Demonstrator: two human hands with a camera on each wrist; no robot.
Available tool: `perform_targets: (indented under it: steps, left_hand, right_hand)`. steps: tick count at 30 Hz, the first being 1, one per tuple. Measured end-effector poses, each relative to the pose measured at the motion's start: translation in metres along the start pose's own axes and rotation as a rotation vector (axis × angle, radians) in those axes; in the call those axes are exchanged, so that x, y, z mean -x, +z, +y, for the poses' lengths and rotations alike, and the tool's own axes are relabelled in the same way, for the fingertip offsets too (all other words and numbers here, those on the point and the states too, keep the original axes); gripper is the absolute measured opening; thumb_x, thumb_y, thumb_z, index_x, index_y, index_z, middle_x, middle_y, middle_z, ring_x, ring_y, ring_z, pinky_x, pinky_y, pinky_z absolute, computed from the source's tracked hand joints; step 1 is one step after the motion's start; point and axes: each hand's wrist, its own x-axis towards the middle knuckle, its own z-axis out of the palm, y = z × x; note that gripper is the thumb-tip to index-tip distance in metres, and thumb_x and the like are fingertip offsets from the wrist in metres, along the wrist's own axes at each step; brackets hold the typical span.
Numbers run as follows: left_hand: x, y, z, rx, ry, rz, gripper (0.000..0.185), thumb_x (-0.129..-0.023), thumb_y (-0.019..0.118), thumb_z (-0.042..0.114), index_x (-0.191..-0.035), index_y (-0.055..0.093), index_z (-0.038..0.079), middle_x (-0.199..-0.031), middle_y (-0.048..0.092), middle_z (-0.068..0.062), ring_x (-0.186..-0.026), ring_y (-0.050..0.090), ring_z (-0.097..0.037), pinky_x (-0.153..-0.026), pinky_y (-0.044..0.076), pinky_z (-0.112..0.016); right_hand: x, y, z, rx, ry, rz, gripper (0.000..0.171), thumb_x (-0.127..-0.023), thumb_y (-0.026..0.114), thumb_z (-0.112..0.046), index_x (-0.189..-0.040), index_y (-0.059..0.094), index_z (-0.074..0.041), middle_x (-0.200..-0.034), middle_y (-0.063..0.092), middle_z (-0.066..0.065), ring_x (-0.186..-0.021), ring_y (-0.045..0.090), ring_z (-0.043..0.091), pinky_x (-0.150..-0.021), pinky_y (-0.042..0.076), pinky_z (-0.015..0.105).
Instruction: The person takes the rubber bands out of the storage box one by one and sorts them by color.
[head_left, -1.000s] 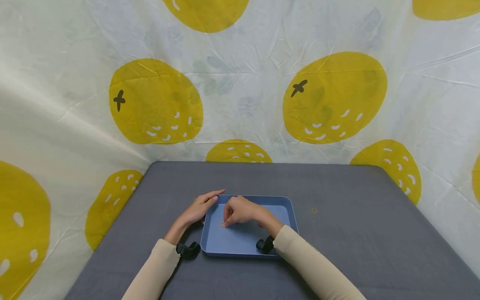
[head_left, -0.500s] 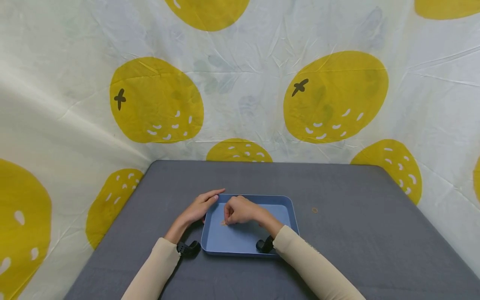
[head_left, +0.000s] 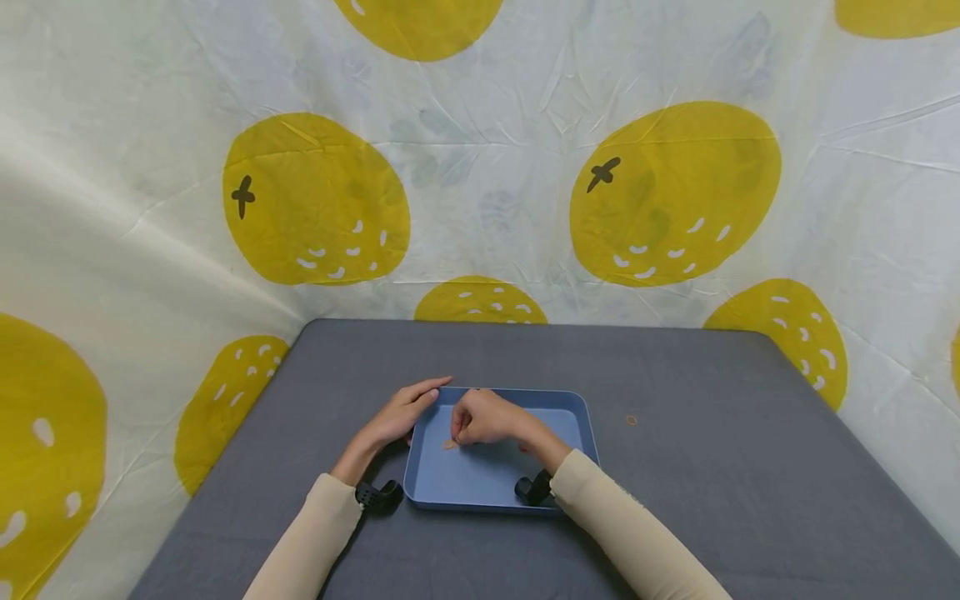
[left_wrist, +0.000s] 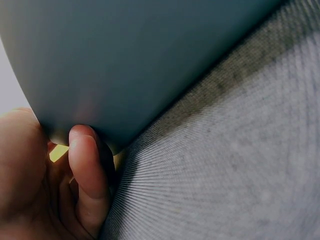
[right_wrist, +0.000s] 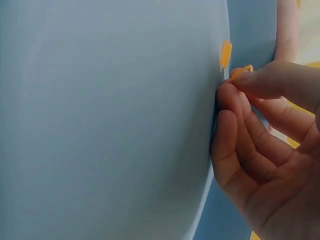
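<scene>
A grey cloth-covered table (head_left: pixel 675 500) is being shown against a white backdrop (head_left: pixel 487 167) printed with large yellow fruit shapes; the backdrop is being draped around the rear and both sides of the table.

Compared with the earlier frames, little is being changed: the right hand (head_left: pixel 486 418) is being kept over the left half of the blue tray (head_left: pixel 480 483), shifted only slightly toward the far rim, and the left hand (head_left: pixel 397 417) is being kept at the tray's far-left corner.

A small orange piece (right_wrist: pixel 242 70) is being pinched between the thumb and curled fingers of the right hand, just above the tray floor. A second small orange piece (right_wrist: pixel 226 53) is being seen lying on the tray floor just beside the fingertips; in the head view it is being seen as an orange spot (head_left: pixel 448 444).

The left hand is being held with fingers nearly straight along the tray's outer wall, the thumb (left_wrist: pixel 87 165) being pressed against it; nothing is being gripped.

A small ring-shaped object (head_left: pixel 631 421) is being left on the cloth, well apart to the right of the tray.
</scene>
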Motion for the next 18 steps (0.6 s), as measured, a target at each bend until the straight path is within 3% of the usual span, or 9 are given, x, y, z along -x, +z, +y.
perform_targets:
  steps: [18]
  left_hand:
    - [0.0018, -0.0004, 0.002, 0.012, -0.017, -0.008, 0.045, -0.113, 0.041, 0.036, -0.157, 0.047, 0.026, -0.153, 0.052, -0.017, -0.039, 0.043, -0.016, -0.04, 0.047, -0.034]
  right_hand:
    - [0.0081, -0.0096, 0.0014, -0.102, -0.006, 0.005, 0.011, -0.092, 0.074, -0.002, -0.085, 0.076, -0.01, -0.074, 0.073, -0.002, -0.062, 0.065, 0.009, -0.059, 0.053, 0.023]
